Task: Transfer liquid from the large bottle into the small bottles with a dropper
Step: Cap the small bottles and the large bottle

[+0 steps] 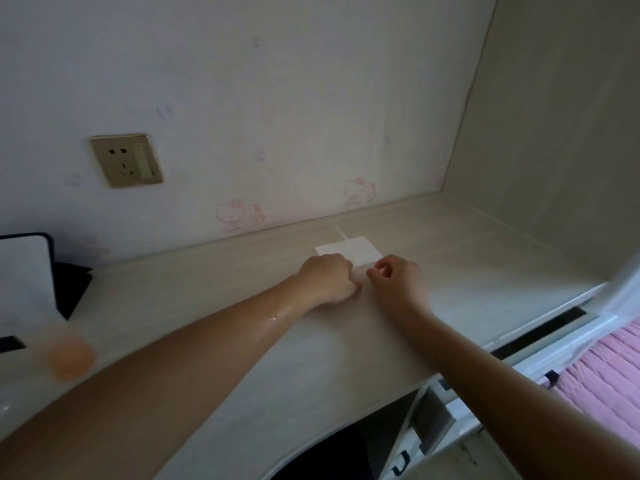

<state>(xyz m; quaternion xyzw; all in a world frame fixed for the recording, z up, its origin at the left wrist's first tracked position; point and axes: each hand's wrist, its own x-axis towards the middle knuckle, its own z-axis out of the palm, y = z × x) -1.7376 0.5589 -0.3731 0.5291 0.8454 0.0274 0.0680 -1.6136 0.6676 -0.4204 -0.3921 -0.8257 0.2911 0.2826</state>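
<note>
Just beyond the left hand (327, 278) and right hand (396, 277), both curled, holds I cannot tell, a thin stick (341, 234), perhaps the dropper, is lying pointing away.

The left hand (329, 278) is curled over, hiding anything inside it. Whether the right hand (394, 277) pinches something is too small to tell. Both hands cover the near edge of a white sheet (349, 249). At the left edge of the surface (311, 358), an orange cup (69, 355) is blurred and a white panel (24, 271) is cut off.
</note>
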